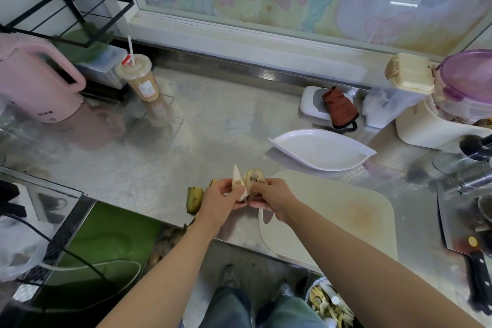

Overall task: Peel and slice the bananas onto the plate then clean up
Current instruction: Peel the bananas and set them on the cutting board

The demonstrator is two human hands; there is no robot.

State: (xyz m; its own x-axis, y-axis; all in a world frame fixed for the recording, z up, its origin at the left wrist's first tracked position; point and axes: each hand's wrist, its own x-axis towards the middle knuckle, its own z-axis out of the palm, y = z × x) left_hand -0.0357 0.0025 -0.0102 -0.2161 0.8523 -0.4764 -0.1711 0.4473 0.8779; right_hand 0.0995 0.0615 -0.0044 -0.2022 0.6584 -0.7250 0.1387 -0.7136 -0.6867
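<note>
Above the counter's front edge both hands hold one short banana (254,180) with a yellow, black-marked skin. My left hand (222,198) pinches a pale strip of peel (237,181) that stands up from it. My right hand (269,197) grips the banana from the right. A second, greenish banana (194,198) lies on the counter just left of my left hand. The white leaf-shaped plate (319,150) sits behind and to the right, with nothing on it. A beige cutting board (335,217) lies under and right of my right hand.
A cleaver (460,231) with a black handle lies at the counter's right edge. A lidded drink cup with a straw (139,78) and a pink kettle (34,82) stand at the left. A bin with peels (330,303) sits on the floor below.
</note>
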